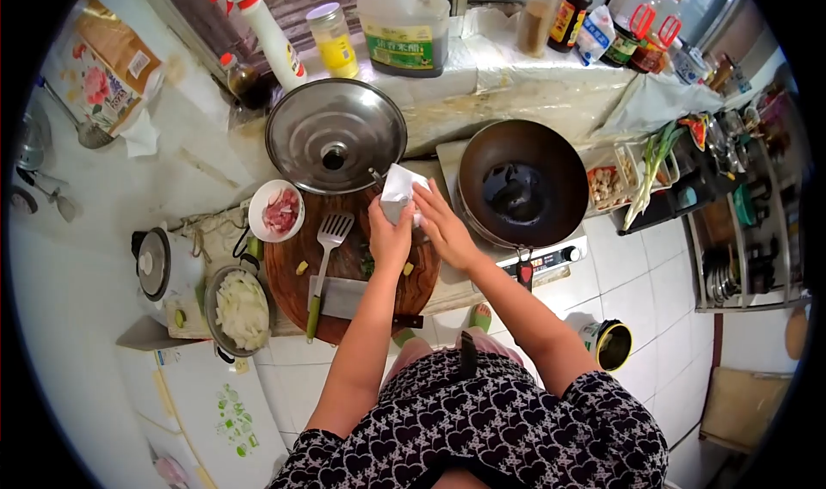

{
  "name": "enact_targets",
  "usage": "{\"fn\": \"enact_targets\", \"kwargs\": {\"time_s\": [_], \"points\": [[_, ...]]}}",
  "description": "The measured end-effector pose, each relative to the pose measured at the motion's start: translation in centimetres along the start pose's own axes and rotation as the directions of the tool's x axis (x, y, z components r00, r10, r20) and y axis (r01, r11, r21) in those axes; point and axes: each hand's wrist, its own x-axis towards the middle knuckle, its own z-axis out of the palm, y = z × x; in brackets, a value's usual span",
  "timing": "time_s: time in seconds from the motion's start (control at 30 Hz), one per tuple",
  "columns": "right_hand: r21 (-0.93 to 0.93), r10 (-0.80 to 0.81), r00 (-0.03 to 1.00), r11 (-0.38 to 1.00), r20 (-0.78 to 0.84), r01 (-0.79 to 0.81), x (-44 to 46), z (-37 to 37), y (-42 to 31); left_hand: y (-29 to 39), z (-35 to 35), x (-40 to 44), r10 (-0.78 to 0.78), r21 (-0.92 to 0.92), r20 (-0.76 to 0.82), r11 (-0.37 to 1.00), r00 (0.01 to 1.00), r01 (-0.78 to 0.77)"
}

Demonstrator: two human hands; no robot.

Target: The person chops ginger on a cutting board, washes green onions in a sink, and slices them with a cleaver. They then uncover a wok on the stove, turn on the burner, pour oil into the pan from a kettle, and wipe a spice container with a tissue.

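My left hand (393,231) is closed around a white paper-like piece (401,180), perhaps a folded tissue or packet. My right hand (445,225) presses against its right side with fingers fairly straight. Both hands are above the right part of a round wooden chopping board (286,270). On the board lie a slotted turner (335,229) with a green handle, a cleaver (344,298), small yellow pieces and some chopped greens. A bowl of sliced raw meat (281,211) stands at its left edge. Right of my hands, a dark wok (561,166) sits on the cooker, with shiny liquid at its bottom.
A large metal lid (297,132) leans behind the board. To the left are a pan of sliced pale vegetables (242,311) and a rice cooker (155,270). Bottles and jars line the back ledge. Spring onions (654,166) lie right of the wok; a bucket (613,344) stands on the floor.
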Motion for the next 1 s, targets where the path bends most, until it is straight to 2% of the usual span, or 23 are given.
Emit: {"fn": "enact_targets", "kwargs": {"time_s": [0.07,0.13,0.2,0.27,0.33,0.4,0.47,0.5,0.53,0.57,0.6,0.67,0.7,0.8,0.83,0.87,0.93,1.0], "points": [[-0.179,0.030,0.999,0.984,0.023,-0.025,-2.0,0.0,-1.8,0.5,-0.5,-0.4,-0.005,-0.014,0.009,1.000,1.000,0.005],[-0.181,0.035,0.999,0.983,-0.037,-0.041,-2.5,0.2,-1.7,0.8,-0.8,-0.2,0.008,0.014,0.046,1.000,0.999,-0.008],[-0.244,-0.075,0.995,0.968,-0.061,0.058,-1.9,0.1,0.5,-0.1,-0.9,0.3,0.022,-0.003,0.079,1.000,0.997,-0.022],[-0.183,-0.044,0.994,0.983,-0.105,0.024,0.4,-0.8,1.0,-0.6,-1.0,0.6,-0.003,-0.112,0.115,0.994,0.993,0.016],[-0.035,-0.043,0.995,0.998,0.095,0.047,2.2,-2.9,2.0,-1.5,-1.1,1.2,-0.033,-0.151,0.133,0.987,0.991,0.053],[0.046,0.051,0.957,0.997,0.287,-0.067,3.7,-5.1,1.6,-1.7,-0.9,1.4,-0.039,-0.140,0.138,0.988,0.990,0.059],[-0.009,0.104,0.947,0.994,0.304,-0.106,4.7,-4.8,2.6,-1.9,-1.0,1.3,-0.062,-0.097,0.116,0.993,0.991,0.073],[0.060,0.085,0.973,0.993,0.214,-0.100,5.1,-3.8,3.1,-0.9,-1.4,1.2,-0.114,-0.143,0.188,0.980,0.976,0.142],[0.125,0.072,0.991,0.988,0.117,-0.086,5.4,-2.9,3.8,-0.8,-1.4,1.3,-0.104,-0.143,0.193,0.981,0.976,0.133],[-0.122,-0.040,0.994,0.991,0.098,0.052,5.4,-2.1,5.3,-0.8,-1.4,1.5,-0.124,-0.114,0.188,0.982,0.974,0.147],[0.039,0.084,0.990,0.995,0.112,-0.089,5.4,-1.8,4.9,-0.7,-1.3,1.6,-0.145,-0.086,0.182,0.983,0.973,0.162],[0.179,0.183,0.983,0.967,0.004,-0.181,4.6,-0.2,5.8,-0.2,-1.3,1.8,-0.128,-0.076,0.182,0.987,0.975,0.144],[0.042,0.229,0.965,0.973,-0.129,-0.225,4.1,0.4,4.8,0.0,-1.2,1.9,-0.128,-0.063,0.172,0.988,0.977,0.141],[-0.017,0.256,0.914,0.961,-0.315,-0.276,3.2,1.5,2.9,-0.4,-0.5,1.9,-0.102,-0.014,0.174,0.994,0.980,0.106],[-0.020,0.253,0.914,0.962,-0.318,-0.273,3.0,1.7,2.6,0.0,0.2,0.7,-0.102,0.001,0.022,0.995,0.994,0.102],[0.035,0.287,0.886,0.955,-0.365,-0.295,2.9,1.8,2.3,0.3,0.7,-0.5,-0.098,0.018,-0.131,0.995,0.987,0.101],[0.093,0.318,0.853,0.947,-0.413,-0.308,3.0,1.8,1.7,-1.0,1.8,-3.0,-0.110,-0.124,-0.139,0.988,0.984,0.093],[0.207,0.448,0.765,0.894,-0.462,-0.398,3.0,1.5,1.3,-0.3,2.8,-5.7,-0.162,-0.138,-0.062,0.979,0.985,0.152]]}}
